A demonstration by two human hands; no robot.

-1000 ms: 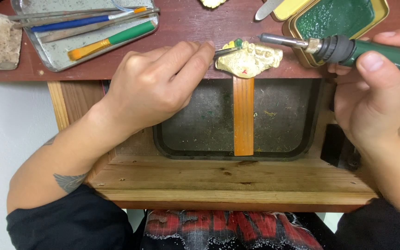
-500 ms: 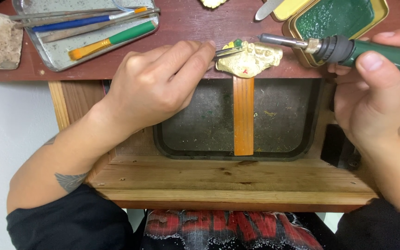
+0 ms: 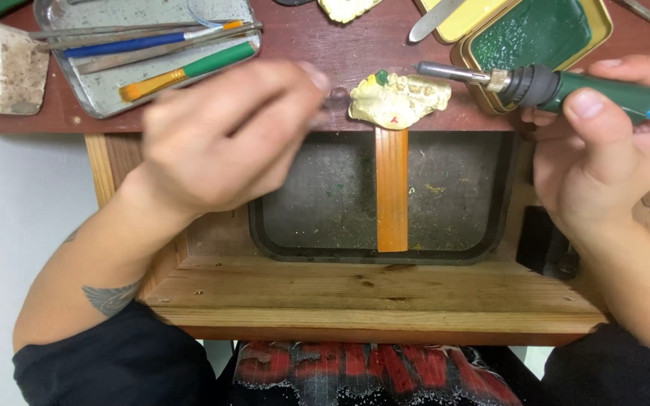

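A yellow tooth-shaped cast [image 3: 396,99] with a small green dot rests at the bench's edge, on top of an orange wooden strip [image 3: 392,192]. My right hand [image 3: 603,150] grips a green and blue electric hand tool [image 3: 588,90]; its metal tip points left and ends just above the cast's right end. My left hand [image 3: 223,143] is blurred and hovers a little left of the cast, fingers closed on what looks like a thin metal tool [image 3: 329,105], also blurred.
A dark tray [image 3: 317,188] sits in a wooden drawer frame [image 3: 370,293] below the cast. On the red-brown benchtop are a metal tray of brushes and tools [image 3: 107,90], a stained block [image 3: 1,64], a yellow tin of green material [image 3: 536,34] and a blade [image 3: 430,19].
My left hand has pulled back to the left, away from the cast, and its tool tip has left the cast. The right hand and its tool have hardly moved.
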